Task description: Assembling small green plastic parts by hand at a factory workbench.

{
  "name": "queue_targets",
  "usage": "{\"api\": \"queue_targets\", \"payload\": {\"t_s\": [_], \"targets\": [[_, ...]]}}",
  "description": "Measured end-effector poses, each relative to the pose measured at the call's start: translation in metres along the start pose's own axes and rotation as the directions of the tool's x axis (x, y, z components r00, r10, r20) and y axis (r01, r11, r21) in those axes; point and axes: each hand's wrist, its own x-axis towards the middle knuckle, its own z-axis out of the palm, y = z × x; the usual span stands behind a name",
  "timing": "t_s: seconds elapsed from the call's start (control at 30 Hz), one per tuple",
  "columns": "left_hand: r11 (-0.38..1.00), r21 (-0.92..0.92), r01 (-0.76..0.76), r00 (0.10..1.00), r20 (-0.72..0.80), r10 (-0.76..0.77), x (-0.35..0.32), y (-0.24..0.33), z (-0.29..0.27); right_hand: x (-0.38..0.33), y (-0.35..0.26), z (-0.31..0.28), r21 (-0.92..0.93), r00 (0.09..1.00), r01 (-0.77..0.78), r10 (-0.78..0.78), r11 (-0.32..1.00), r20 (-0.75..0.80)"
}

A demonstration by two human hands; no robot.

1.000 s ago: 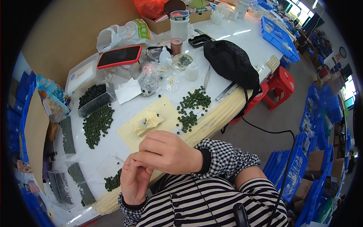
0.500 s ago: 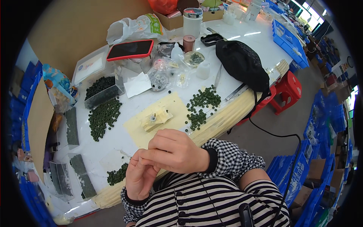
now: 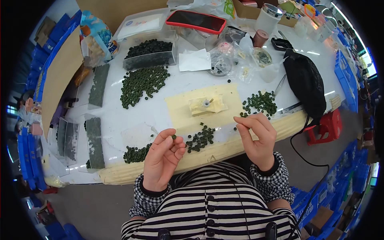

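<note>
Head view: left hand (image 3: 162, 160) grip pinching green disc (image 3: 174, 137), right hand (image 3: 258, 136) pinched empty, near table edge (image 3: 224, 150).

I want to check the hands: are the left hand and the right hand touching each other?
Apart. The head view shows the left hand and the right hand raised separately, with the yellow mat and table edge visible between them.

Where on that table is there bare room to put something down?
Bare white table lies between the big disc pile and the yellow mat, reaching toward the left hand. The mat's left part is free too. The far edge near the phone and bags is crowded.
</note>
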Motion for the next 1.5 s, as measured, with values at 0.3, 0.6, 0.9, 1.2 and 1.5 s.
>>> {"api": "queue_targets", "payload": {"t_s": [0.3,0.6,0.9,1.2,1.5], "targets": [[0.999,0.031,0.027,0.997,0.072,-0.03,0.006,-0.011,0.007,-0.012,0.002,0.019,-0.003,0.989,0.058,-0.057,0.998,0.133],[0.893,0.378,-0.245,0.967,0.162,0.197,0.004,-0.023,0.016,-0.002,-0.027,0.028,0.148,0.984,0.12,-0.138,0.982,0.114],[0.806,0.478,-0.348,0.937,0.2,0.286,0.005,-0.032,0.018,0.0,-0.027,0.035,0.203,0.98,0.164,-0.183,0.965,0.079],[0.792,0.492,-0.36,0.933,0.195,0.303,0.007,-0.035,0.023,-0.001,-0.022,0.036,0.23,0.985,0.138,-0.158,0.963,0.073],[0.776,0.486,-0.402,0.915,0.215,0.34,0.008,-0.036,0.02,-0.001,-0.022,0.036,0.244,0.987,0.111,-0.135,0.963,0.086]]}}
